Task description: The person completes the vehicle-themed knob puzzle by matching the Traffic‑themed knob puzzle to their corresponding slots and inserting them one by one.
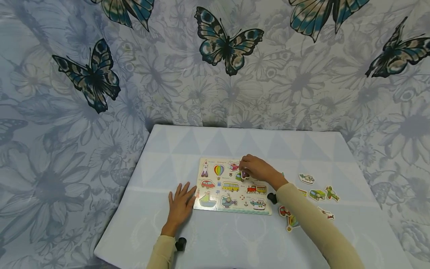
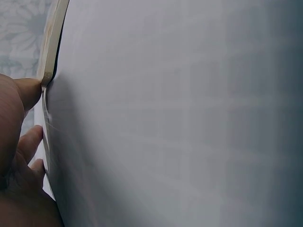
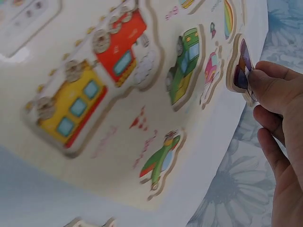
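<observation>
My right hand [image 1: 258, 169] pinches a wooden puzzle piece with a purple picture [image 3: 243, 71] between thumb and fingers. It holds the piece tilted above the upper right part of the puzzle board [image 1: 242, 210]. The exact picture on the piece is partly hidden by the thumb. Flat on the table, my left hand [image 1: 181, 205] lies with its fingers spread, and its thumb touches the left edge of the board. Printed on the board are a rocket [image 1: 205, 169], a balloon [image 1: 219, 170], a yellow bus [image 1: 230, 186] and a train [image 3: 124, 56].
Right of the board lie several loose pieces: a ship [image 1: 306, 178], a green car [image 1: 317, 194], a green plane [image 1: 332, 193], a red vehicle [image 1: 284, 211] and a balloon [image 1: 293, 222]. The pale table [image 1: 235, 243] backs onto a butterfly-patterned cloth [image 1: 178, 101].
</observation>
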{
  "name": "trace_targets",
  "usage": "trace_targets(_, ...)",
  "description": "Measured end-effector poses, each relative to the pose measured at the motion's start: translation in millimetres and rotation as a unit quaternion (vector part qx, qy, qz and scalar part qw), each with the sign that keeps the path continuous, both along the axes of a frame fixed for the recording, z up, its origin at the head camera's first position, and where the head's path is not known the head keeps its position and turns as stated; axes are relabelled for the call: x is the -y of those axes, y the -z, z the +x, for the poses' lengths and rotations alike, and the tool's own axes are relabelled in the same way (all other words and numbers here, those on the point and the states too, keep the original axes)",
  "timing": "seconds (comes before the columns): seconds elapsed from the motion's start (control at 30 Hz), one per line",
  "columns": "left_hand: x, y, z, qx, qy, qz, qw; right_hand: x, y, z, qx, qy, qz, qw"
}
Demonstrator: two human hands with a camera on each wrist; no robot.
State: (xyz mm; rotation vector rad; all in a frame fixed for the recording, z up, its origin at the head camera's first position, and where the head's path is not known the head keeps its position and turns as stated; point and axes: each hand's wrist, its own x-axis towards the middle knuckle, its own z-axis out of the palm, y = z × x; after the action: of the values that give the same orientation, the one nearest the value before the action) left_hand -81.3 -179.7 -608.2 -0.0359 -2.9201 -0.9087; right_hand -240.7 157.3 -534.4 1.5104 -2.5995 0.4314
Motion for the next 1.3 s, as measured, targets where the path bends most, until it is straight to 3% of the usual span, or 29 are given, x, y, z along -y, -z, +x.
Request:
trace_targets(0.23, 0.0, 0.2, -0.2, 0.002, 0.000, 0.003, 1.0000, 23, -4.3, -7.5, 0.018, -0.004, 0.000, 0.9998)
trace_targets(0.63, -1.9, 1.8, 0.3, -0.003, -0.002, 0.008, 1.0000, 74, 3.8, -21.3, 0.035, -0.016, 0.049, 0.9980)
trace_targets(0.9, -1.2, 1.4, 0.4, -0.006, -0.003, 0.008, 0.9999, 104, 0.4, -27.5, 0.025, -0.009, 0.047, 0.9986)
trace_targets(1.13, 0.1, 3.7, 4.0, -0.006, -0.003, 0.000, 1.0000, 131, 12.5, -24.0, 0.068, 0.034, 0.074, 0.9943)
trace_targets(1.3, 0.2, 3.2, 2.0, -0.021, 0.000, 0.003, 0.9998, 143, 20.8, -21.5, 0.073, 0.064, 0.070, 0.9928)
